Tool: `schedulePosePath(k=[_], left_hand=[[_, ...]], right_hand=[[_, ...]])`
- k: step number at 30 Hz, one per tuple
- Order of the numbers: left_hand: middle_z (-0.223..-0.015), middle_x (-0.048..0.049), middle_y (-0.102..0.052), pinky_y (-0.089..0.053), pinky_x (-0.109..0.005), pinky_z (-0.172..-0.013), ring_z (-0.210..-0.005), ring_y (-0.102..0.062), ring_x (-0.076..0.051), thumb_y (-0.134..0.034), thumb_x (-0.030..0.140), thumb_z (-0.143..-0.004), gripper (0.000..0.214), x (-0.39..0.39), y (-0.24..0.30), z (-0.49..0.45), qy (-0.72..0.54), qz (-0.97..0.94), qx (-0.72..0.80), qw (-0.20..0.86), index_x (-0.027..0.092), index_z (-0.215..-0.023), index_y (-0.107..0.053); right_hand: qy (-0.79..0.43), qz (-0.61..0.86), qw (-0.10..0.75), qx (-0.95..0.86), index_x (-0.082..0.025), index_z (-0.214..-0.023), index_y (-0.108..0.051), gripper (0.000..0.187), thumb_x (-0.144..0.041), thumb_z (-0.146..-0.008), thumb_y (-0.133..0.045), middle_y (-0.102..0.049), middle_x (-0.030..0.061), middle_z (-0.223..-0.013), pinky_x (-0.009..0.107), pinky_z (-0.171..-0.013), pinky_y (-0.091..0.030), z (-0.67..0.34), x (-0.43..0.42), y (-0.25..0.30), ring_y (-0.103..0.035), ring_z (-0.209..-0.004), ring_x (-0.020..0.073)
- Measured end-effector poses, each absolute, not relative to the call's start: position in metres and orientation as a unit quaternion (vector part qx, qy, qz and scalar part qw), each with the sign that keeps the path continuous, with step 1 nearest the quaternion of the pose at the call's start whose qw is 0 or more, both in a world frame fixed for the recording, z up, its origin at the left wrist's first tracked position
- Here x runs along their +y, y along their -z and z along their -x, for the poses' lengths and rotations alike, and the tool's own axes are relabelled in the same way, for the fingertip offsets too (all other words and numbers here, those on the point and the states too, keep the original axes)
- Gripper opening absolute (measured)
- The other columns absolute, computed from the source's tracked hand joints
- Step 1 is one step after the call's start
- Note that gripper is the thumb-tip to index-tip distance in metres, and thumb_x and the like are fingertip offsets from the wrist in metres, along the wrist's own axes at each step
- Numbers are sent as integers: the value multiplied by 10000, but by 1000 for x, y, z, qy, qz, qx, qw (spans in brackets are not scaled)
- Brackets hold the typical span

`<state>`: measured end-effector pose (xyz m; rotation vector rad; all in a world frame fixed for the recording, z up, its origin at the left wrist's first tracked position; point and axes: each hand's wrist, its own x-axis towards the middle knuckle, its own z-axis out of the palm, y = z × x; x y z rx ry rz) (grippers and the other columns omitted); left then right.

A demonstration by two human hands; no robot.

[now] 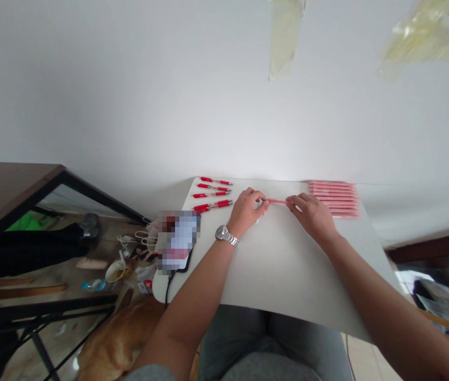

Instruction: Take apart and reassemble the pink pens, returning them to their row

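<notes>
Both my hands meet over the far middle of a small white table [280, 264]. My left hand [247, 210], with a silver watch on the wrist, pinches one end of a pink pen [277, 200]. My right hand [312, 214] grips the pen's other end with closed fingers. The pen lies level between them, just above the tabletop. Several red pens [212, 193] lie in a column to the left of my left hand. A tidy row of pink pens [334, 199] rests to the right of my right hand.
A phone [180, 241] with a black cable lies at the table's left edge. A dark wooden desk [6, 196] stands on the left, clutter and a cup [115, 271] on the floor beneath. An orange furry animal [121, 338] lies near my knees. A white wall is behind the table.
</notes>
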<state>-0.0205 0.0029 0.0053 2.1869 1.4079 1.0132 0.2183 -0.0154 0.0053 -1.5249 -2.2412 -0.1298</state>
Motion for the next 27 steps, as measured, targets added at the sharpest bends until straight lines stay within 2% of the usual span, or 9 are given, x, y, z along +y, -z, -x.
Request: schedulePosePath(k=[7, 18, 27], left_hand=[[-925, -17, -607, -479, -312, -836, -889, -592, -175, -717, 272, -938, 82, 2, -5, 21, -374, -770, 490, 164, 228, -961, -650], [-941, -25, -619, -475, -332, -868, -901, -600, -182, -594, 196, -987, 31, 4, 0, 22, -378, -773, 491, 133, 226, -982, -591], [-910, -25, -612, -477, -331, -827, -866, -591, -185, -571, 175, -983, 59, 7, 0, 24, -395, -748, 519, 126, 231, -976, -587]], right_hand=[[57, 547, 232, -802, -226, -1119, -739, 266, -348, -1076, -506, -719, 68, -943, 303, -619, -311, -217, -16, -6, -629, -842, 195], [57, 548, 245, -798, -235, -1114, -750, 279, -374, -1068, -513, -710, 83, -969, 290, -605, -314, -232, -14, -8, -640, -870, 203], [68, 554, 231, -797, -236, -1137, -749, 316, -423, -1072, -502, -662, 82, -1036, 279, -576, -305, -236, -15, -13, -600, -779, 172]])
